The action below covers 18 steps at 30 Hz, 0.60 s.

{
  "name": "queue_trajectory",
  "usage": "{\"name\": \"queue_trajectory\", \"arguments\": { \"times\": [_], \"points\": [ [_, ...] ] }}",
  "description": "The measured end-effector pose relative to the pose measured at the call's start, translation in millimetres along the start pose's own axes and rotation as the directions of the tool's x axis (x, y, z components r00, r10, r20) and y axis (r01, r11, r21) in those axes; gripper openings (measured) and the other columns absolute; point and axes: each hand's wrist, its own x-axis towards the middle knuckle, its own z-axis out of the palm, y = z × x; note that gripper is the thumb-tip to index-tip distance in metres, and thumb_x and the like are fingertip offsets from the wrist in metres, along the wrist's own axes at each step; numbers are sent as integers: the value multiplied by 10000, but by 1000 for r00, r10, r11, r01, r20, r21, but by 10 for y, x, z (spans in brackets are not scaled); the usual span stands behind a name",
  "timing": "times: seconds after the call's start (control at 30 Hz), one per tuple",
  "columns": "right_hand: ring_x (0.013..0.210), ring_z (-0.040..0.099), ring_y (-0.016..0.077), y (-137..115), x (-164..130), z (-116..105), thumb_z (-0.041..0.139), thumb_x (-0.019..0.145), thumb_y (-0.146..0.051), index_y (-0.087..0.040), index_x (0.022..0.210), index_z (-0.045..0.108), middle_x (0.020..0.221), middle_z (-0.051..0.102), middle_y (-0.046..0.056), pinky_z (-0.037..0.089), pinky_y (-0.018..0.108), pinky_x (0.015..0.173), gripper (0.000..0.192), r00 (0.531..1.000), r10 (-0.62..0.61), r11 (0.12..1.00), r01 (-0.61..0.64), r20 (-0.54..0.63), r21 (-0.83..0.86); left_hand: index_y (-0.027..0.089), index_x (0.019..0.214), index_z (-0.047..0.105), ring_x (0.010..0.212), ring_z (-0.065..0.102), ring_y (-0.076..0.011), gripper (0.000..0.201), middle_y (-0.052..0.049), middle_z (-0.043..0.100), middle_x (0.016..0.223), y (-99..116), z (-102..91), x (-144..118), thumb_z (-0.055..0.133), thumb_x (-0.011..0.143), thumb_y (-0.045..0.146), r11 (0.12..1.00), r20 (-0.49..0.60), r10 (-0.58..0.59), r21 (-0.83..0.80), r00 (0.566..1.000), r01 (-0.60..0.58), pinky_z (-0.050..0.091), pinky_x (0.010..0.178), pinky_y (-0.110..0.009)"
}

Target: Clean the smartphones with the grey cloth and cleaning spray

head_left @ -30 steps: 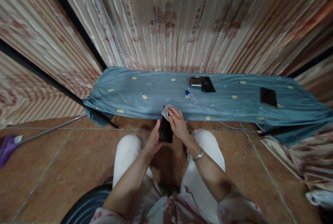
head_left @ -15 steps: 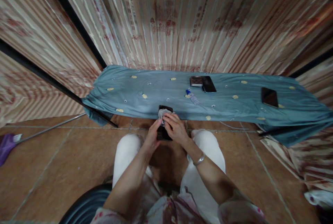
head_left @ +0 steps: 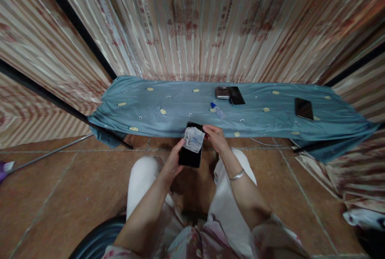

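The left hand (head_left: 174, 162) grips a black phone (head_left: 190, 151) from its left edge, holding it above the knees just in front of the blue cloth (head_left: 168, 106). The right hand (head_left: 215, 138) pinches a crumpled white wipe (head_left: 194, 139) at its corner — the wipe lies across the phone's upper half. Farther back on the cloth sit a small bottle (head_left: 217, 110) and two more phones (head_left: 236, 95) (head_left: 303, 108) — well apart.

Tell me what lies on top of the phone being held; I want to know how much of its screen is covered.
A crumpled white wipe lies over the upper part of the black phone, pinched by the right hand. The left hand holds the phone. The screen beneath the wipe is hidden.
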Motion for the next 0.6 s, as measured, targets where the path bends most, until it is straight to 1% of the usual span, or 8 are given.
{"name": "queue_trajectory", "arguments": {
  "times": [0.1, 0.2, 0.3, 0.43, 0.6],
  "points": [
    [556, 591, 137, -30, -43, -7, 874, 477, -539, -199, 763, 758, 637, 702, -21, 506, 274, 531, 460, 1000, 6, 999, -6, 9, 34, 137, 979, 766, 998, 711, -254, 359, -75, 785, 948, 5, -17, 16, 830, 685, 332, 992, -17, 78, 100, 997, -76, 506, 910, -313],
    [553, 593, 133, -74, -77, -22, 883, 474, -536, -203, 757, 756, 646, 709, -21, 507, 267, 519, 456, 999, 10, 999, -11, 31, 31, 150, 918, 782, 917, 723, -244, 361, -57, 786, 843, 0, -52, 38, 883, 601, 290, 977, -63, 121, 182, 991, -107, 506, 832, -290],
    [573, 606, 129, -118, -103, -28, 894, 458, -544, -204, 733, 740, 657, 711, -21, 516, 254, 527, 464, 997, 27, 998, -31, 75, 53, 148, 885, 787, 880, 725, -242, 331, -64, 785, 814, 6, -74, 37, 878, 606, 301, 977, -68, 124, 185, 990, -110, 504, 776, -280],
    [598, 625, 126, -138, -124, -20, 909, 461, -527, -198, 726, 721, 643, 692, -31, 552, 266, 593, 462, 992, 40, 989, -56, 120, 134, 145, 895, 791, 854, 726, -237, 345, -67, 788, 822, 44, -65, 4, 871, 617, 334, 974, -24, 113, 200, 993, -106, 504, 765, -280],
    [643, 657, 152, -84, -124, -20, 871, 581, -525, -203, 701, 688, 617, 669, -26, 573, 297, 627, 389, 994, 7, 989, -23, 112, 143, 133, 890, 792, 825, 729, -242, 389, -84, 791, 848, 73, -34, -26, 878, 595, 372, 972, -5, 114, 206, 994, -110, 511, 772, -292]
  ]
}}
